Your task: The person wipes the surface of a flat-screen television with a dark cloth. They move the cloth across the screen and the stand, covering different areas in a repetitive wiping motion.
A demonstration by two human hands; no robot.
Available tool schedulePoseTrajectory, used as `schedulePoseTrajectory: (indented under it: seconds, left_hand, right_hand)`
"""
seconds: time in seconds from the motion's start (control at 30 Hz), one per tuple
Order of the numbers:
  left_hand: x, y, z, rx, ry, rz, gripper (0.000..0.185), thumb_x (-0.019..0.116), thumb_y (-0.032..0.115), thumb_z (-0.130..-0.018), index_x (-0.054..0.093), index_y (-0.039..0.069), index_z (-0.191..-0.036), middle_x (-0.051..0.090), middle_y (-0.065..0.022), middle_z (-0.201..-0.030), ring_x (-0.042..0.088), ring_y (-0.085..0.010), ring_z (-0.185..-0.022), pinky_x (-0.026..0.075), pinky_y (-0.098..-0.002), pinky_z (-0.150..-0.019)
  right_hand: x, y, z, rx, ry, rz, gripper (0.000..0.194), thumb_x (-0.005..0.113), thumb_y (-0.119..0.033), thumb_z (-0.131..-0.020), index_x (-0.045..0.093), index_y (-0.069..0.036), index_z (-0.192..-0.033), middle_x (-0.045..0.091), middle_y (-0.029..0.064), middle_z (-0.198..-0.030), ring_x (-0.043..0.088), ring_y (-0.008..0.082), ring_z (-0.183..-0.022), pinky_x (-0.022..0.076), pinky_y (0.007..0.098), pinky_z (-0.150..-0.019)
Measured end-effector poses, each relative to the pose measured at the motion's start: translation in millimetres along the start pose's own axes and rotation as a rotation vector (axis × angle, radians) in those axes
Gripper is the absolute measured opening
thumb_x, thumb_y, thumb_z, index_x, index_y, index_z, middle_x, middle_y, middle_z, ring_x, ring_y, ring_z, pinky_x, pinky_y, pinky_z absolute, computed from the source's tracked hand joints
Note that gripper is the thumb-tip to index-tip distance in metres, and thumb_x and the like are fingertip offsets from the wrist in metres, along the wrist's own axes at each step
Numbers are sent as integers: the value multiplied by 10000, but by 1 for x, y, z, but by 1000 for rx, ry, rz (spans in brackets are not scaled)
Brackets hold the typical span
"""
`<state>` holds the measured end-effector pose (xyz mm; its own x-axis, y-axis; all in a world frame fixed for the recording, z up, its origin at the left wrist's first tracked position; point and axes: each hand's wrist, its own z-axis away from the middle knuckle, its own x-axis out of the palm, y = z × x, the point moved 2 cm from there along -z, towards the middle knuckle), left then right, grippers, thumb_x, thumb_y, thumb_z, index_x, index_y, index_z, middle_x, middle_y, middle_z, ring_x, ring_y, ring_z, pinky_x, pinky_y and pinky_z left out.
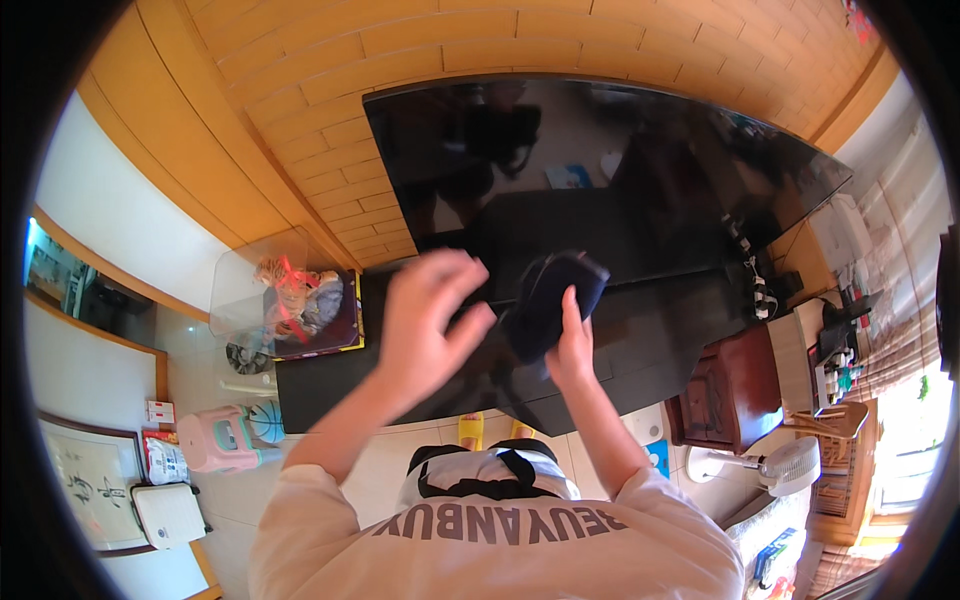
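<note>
My right hand (pixel 576 341) grips a dark navy soft item (pixel 551 307), possibly a pouch or a folded cap; blur hides its details. The thumb lies along its near side. To the left of it, my left hand (pixel 429 322) is raised with thumb and fingers apart and nothing between them; motion smears its fingertips. Both hands are over a glossy black cabinet top (pixel 660 315). Behind them stands a large flat-screen television (pixel 675 157), whose dark screen reflects the room.
Plush tiger toys (pixel 296 300) with red ribbon sit in a clear case at the cabinet's left end. A pink stool (pixel 210 439) and a blue basketball (pixel 265 421) are on the left floor. At right are a dark-red wooden cabinet (pixel 739 390) and a white fan (pixel 789 466).
</note>
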<state>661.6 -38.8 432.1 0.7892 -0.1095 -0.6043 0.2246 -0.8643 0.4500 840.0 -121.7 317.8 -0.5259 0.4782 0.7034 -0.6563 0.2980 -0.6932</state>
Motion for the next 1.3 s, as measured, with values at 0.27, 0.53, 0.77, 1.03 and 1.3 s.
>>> schedulePoseTrajectory:
  seconds: [0.27, 0.53, 0.77, 1.03, 1.3]
  left_hand:
    - [-28, -117, -108, -252, 617, 469, 558, 316, 443, -1046, 494, 16, -1359, 514, -119, -1372, 449, -249, -1293, 299, -384, -1111]
    - [-9, -145, -109, -590, 381, 1064, 837, 224, 690, -974, 538, -12, -1306, 586, -102, -1311, 549, -186, -1174, 371, -350, -1044]
    - [-4, -140, -109, -582, 458, 1118, 767, 257, 692, -973, 604, 25, -1125, 647, -50, -1047, 569, -136, -1008, 423, -282, -904]
    - [-2, -147, -101, -477, 429, 696, 490, 475, 434, -1031, 311, 115, -696, 245, 85, -701, 230, -45, -659, 218, -261, -561]
    - [3, -160, -104, -370, 466, 671, 516, 441, 527, -1014, 420, 109, -712, 328, 94, -719, 276, -36, -668, 233, -248, -570]
  right_hand:
    - [155, -64, -96, -1871, -79, 1020, 529, 587, -26, -854, 627, -335, -1281, 381, 190, -1492, 276, 419, -1413, -21, 678, -1105]
    - [200, -5, -137, -1826, -183, 1688, 859, 845, -261, -597, 526, -396, -1383, 360, 65, -1542, 355, 338, -1384, 52, 782, -1021]
    - [94, 78, -146, -1742, -427, 1990, 744, 689, -320, -751, 451, -331, -1457, 379, 22, -1536, 387, 237, -1351, 294, 664, -987]
    - [2, 114, -167, -1659, -643, 1912, 433, 519, -258, -875, 624, -290, -1295, 570, -24, -1358, 519, 181, -1176, 348, 600, -966]
    - [182, 7, -140, -1865, -91, 1708, 405, 521, -292, -895, 633, -273, -1284, 515, 75, -1419, 476, 313, -1274, 57, 697, -1097]
